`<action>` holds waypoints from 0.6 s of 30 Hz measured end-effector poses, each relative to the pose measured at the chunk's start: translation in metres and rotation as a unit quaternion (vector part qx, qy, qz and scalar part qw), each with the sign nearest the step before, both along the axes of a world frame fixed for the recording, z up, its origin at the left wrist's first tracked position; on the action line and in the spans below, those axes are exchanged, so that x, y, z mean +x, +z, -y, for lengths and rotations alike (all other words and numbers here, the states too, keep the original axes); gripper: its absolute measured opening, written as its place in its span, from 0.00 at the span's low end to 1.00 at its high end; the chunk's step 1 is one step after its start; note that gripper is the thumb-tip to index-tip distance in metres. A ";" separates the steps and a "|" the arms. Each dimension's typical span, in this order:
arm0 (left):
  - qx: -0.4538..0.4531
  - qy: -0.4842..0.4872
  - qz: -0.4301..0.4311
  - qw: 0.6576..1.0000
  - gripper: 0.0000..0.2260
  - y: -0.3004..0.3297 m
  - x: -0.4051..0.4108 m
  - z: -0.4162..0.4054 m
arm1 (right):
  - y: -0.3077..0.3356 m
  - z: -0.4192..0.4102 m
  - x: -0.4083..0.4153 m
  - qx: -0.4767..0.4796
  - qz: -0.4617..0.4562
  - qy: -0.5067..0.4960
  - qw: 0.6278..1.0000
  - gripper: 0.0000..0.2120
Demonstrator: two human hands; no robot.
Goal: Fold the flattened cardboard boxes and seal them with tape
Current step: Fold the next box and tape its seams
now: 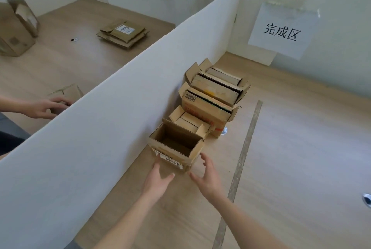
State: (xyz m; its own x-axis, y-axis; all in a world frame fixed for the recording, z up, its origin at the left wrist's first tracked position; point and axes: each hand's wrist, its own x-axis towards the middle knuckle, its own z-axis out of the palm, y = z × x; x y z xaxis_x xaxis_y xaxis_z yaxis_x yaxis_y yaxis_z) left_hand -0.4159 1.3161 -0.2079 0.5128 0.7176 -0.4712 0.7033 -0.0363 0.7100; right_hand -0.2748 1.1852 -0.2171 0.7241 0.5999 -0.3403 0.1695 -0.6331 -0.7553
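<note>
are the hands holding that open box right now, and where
Nothing is gripped. The left hand touches the open box at its near wall with straight fingers; the right hand is spread open beside its near corner.

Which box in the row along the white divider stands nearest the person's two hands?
The open-topped box at the row's near end; the others stand behind it.

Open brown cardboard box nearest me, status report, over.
Left hand and right hand open, flanking the open brown cardboard box. Box upright, top unsealed. White divider board tight on its left; more boxes behind.
</note>
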 end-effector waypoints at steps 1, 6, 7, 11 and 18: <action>-0.005 0.001 0.001 1.000 0.41 -0.001 0.002 -0.002 | 0.000 -0.001 0.001 -0.004 0.002 0.000 1.000 0.41; -0.010 -0.006 0.002 1.000 0.41 -0.004 0.006 -0.009 | 0.007 -0.006 0.004 -0.009 -0.014 0.006 1.000 0.42; -0.010 -0.009 0.000 1.000 0.40 -0.003 0.005 -0.010 | 0.008 -0.006 0.004 -0.012 -0.014 0.010 1.000 0.43; 0.014 -0.035 -0.022 0.999 0.39 0.009 -0.004 -0.002 | 0.013 0.005 0.004 -0.038 -0.013 0.023 0.999 0.42; 0.099 -0.131 -0.040 0.986 0.37 0.062 -0.006 0.034 | 0.060 0.054 0.009 -0.058 0.023 0.050 0.997 0.39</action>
